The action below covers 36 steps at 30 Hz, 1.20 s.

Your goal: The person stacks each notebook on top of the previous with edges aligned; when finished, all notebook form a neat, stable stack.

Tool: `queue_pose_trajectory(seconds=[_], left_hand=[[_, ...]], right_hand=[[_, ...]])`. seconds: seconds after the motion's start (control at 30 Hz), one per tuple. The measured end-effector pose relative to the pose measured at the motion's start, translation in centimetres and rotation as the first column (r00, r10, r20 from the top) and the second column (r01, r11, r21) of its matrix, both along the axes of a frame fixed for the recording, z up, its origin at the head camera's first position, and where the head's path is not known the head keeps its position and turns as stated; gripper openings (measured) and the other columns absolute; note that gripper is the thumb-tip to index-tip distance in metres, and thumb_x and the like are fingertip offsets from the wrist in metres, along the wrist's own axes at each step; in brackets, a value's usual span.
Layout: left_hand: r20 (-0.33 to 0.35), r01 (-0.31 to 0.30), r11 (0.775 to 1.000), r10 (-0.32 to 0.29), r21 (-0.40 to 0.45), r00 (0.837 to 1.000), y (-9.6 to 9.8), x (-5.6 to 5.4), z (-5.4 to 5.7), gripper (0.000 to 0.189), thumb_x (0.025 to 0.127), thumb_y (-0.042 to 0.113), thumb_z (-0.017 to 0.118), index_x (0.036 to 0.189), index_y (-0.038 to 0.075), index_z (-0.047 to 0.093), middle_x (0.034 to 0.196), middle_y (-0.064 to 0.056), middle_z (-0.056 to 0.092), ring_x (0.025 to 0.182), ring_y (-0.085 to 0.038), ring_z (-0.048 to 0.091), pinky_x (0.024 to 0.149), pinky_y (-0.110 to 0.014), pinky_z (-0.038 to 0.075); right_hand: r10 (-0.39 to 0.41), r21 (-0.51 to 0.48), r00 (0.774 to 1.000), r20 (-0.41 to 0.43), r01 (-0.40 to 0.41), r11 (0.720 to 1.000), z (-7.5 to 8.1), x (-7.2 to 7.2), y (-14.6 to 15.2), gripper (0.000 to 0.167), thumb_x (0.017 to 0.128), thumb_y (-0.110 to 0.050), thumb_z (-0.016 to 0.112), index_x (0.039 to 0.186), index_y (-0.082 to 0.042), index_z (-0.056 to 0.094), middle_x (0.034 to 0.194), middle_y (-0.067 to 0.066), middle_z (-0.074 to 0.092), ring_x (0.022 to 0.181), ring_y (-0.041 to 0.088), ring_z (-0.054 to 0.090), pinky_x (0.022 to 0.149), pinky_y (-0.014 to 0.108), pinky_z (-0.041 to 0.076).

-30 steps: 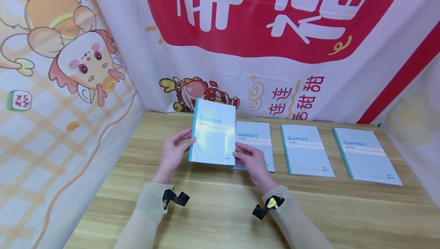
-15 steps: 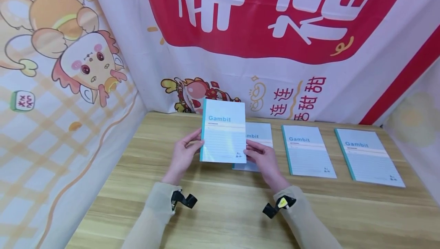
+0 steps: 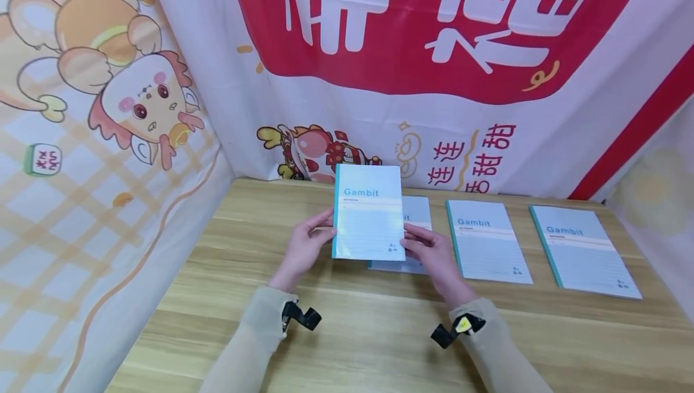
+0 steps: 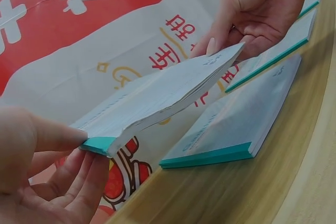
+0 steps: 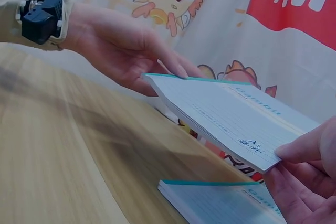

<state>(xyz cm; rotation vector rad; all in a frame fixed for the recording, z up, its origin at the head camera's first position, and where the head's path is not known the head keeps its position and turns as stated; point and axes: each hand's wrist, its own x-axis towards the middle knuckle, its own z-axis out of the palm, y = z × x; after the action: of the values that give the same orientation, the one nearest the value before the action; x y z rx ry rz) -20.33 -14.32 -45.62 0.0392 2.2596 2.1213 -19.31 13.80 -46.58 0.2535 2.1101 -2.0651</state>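
Both hands hold up a pale blue Gambit notebook (image 3: pixel 368 215) with a teal spine, raised above the table. My left hand (image 3: pixel 306 245) pinches its spine side, thumb on the cover and fingers beneath, as the left wrist view shows. On the opposite edge, near the lower corner, my right hand (image 3: pixel 431 254) pinches it between thumb and fingers (image 5: pixel 302 177). A second notebook (image 4: pixel 236 114) of the same look lies flat on the table under and behind the held one, partly hidden by it in the head view.
Two more matching notebooks, a middle one (image 3: pixel 488 242) and a right one (image 3: pixel 585 251), lie in a row to the right on the wooden table (image 3: pixel 368 333). A printed cloth (image 3: pixel 325 97) hangs behind the table, and another (image 3: pixel 135 212) hangs along the left side.
Both hands have carried the held notebook to the right, so it covers more of the notebook lying behind it. Its glare has faded. The head view has shifted slightly.
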Motion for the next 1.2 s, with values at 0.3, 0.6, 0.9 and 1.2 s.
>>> queue_pose_trajectory(seconds=[0.3, 0.6, 0.9, 1.2], left_hand=[[-0.004, 0.064, 0.998, -0.064, 0.005, 0.998, 1.1, 0.0, -0.4, 0.049, 0.099, 0.001, 0.065, 0.146, 0.006, 0.054, 0.125, -0.017, 0.061, 0.112, -0.028, 0.065, 0.097, -0.036, 0.054], [-0.024, 0.049, 0.997, -0.051, -0.058, 0.998, 2.6, -0.4, -1.7, 0.047, 0.097, 0.001, 0.068, 0.142, 0.011, 0.060, 0.119, -0.011, 0.065, 0.108, -0.026, 0.066, 0.092, -0.031, 0.056], [-0.006, 0.047, 0.996, -0.047, -0.077, 0.999, 3.9, -0.6, -2.3, 0.048, 0.094, 0.000, 0.071, 0.139, 0.013, 0.063, 0.114, -0.008, 0.067, 0.104, -0.023, 0.067, 0.092, -0.033, 0.056], [-0.006, 0.066, 0.995, -0.067, -0.072, 0.998, 5.0, -0.9, -3.6, 0.049, 0.092, -0.001, 0.072, 0.139, 0.010, 0.063, 0.111, -0.008, 0.067, 0.102, -0.023, 0.068, 0.089, -0.032, 0.057]], right_hand=[[0.006, 0.066, 1.000, -0.015, -0.005, 0.998, -0.6, 0.5, 1.6, 0.041, 0.097, -0.015, 0.072, 0.137, -0.018, 0.066, 0.129, 0.007, 0.065, 0.117, 0.021, 0.062, 0.093, 0.029, 0.056], [-0.014, 0.091, 1.000, 0.008, 0.014, 0.996, -0.8, 0.9, 3.1, 0.044, 0.097, -0.018, 0.073, 0.139, -0.019, 0.064, 0.133, 0.008, 0.064, 0.120, 0.021, 0.061, 0.094, 0.029, 0.055], [-0.015, 0.139, 1.000, -0.004, 0.016, 0.990, -1.1, 1.4, 4.4, 0.044, 0.098, -0.021, 0.072, 0.141, -0.017, 0.062, 0.131, 0.009, 0.064, 0.118, 0.021, 0.060, 0.093, 0.026, 0.054], [-0.011, 0.171, 1.000, 0.004, 0.010, 0.985, -1.6, 1.9, 5.6, 0.044, 0.099, -0.019, 0.070, 0.142, -0.017, 0.061, 0.131, 0.008, 0.064, 0.120, 0.022, 0.059, 0.093, 0.024, 0.054]])
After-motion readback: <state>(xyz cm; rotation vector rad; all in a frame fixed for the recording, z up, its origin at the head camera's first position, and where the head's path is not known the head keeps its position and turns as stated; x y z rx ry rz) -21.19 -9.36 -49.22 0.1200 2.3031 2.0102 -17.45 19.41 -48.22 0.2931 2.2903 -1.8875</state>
